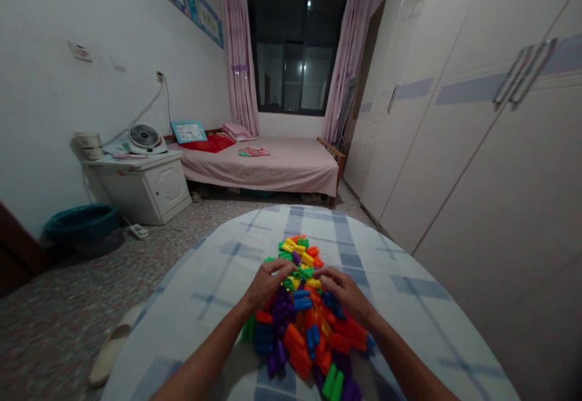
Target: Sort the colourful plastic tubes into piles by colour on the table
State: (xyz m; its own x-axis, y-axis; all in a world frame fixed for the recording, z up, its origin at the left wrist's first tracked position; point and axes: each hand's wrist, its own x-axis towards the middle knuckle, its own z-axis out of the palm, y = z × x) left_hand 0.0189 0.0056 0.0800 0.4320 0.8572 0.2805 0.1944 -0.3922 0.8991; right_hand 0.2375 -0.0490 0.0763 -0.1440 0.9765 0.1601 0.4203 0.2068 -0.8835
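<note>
Head view, single frame. The left hand (266,284) and right hand (345,295) lie curled, palms down, on the upper middle of a pile of plastic building blocks (302,328), their fingertips close together but not visibly touching. Fingers of both hands rest on the blocks; the curled fingers and backs of the hands hide whatever lies beneath, so I cannot tell whether either hand has hold of a block. The pile (red, orange, yellow, green, blue, purple) sits at the centre of a round table with a blue-checked cloth (409,304), and its near end is cut off by the lower frame edge. Both forearms enter from the bottom corners. Beyond the table: a pink-sheeted bed (277,168) beneath a dark window (293,43) with pink curtains (239,49); a white bedside cabinet (140,189) bearing a small desk fan (145,137); a teal basin (80,222) on the floor; a pale slipper (111,352), partly hidden by the table; tall wardrobe doors (477,165) at right.
</note>
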